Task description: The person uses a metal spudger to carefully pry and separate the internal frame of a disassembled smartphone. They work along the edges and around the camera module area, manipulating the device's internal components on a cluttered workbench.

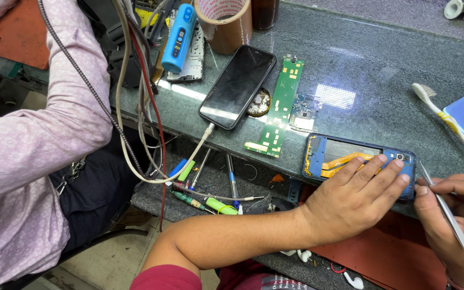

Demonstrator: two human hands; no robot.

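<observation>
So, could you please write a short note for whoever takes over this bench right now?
Left hand: lies flat on the opened blue phone at the counter's near edge, pinning it down.
Right hand: grips metal tweezers, tip by the phone's camera corner.
Done: back is off; an orange ribbon cable shows inside. A green circuit board and a smaller board lie out on the counter.
Left: the blue phone is open and unassembled.
Nearby: a black phone on a cable, a toothbrush, and another person's sleeve on the left.
</observation>
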